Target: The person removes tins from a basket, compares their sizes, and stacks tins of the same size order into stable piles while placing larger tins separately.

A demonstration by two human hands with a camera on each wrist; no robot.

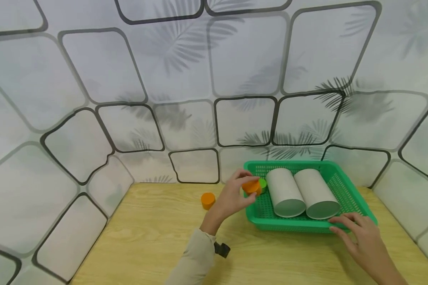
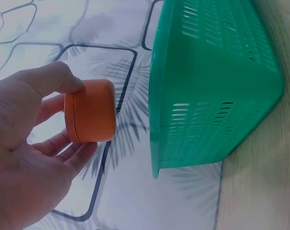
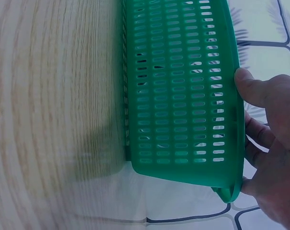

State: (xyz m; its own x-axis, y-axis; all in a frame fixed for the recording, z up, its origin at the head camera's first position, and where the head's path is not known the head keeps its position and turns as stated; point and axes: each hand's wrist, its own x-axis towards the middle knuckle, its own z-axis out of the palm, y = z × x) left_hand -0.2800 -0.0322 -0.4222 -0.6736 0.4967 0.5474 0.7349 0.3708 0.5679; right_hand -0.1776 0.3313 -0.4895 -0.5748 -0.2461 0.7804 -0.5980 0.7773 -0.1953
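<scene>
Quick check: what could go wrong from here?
The held orange piece, pinched by the left hand, could slip and miss the green basket.
The white cylinders lie on their sides and might shift if the right hand, touching the rim, tips it.
The other orange piece, on the table beside the left hand, might get knocked.

head view high; basket (image 1: pixel 292 225) in all

In basket (image 1: pixel 292 227) on tbl (image 1: pixel 146 245): 2 cyls (image 1: pixel 284 190) abreast, rd piece (image 1: pixel 263 185) L of them. Tub (image 1: pixel 253 187) in L hand (image 1: pixel 234 196), above basket's L side; 2nd tub (image 1: pixel 208 201) on tbl, farther L. R hand (image 1: pixel 362 234) at basket's front R.
</scene>
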